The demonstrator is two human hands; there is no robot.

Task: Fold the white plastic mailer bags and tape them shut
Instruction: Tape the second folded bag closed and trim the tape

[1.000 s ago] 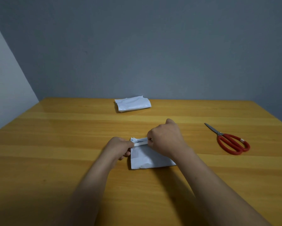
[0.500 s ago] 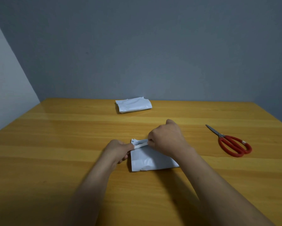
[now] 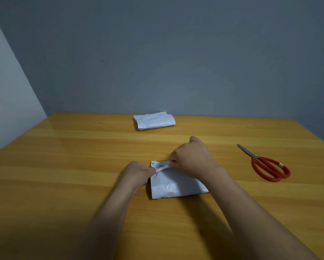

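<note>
At centre frame on the wooden table [image 3: 63, 166], the left hand [image 3: 138, 171] and right hand [image 3: 191, 158] each pinch an end of a thin white strip [image 3: 162, 167] across the folded white plastic mailer bag [image 3: 174, 186], apparently to seal its flap.

flat white plastic mailer bag [image 3: 173, 186] under hands: glossy white w/ grey creases. folded white plastic mailer bag at far edge [image 3: 154, 121]: same white, bluish cast. steel scissors w/ red loop handles [image 3: 266, 165]: silver blades. wooden table [image 3: 63, 166]: honey-yellow, lengthwise grain stripes. wall [image 3: 157, 53] plain grey-blue.
</note>
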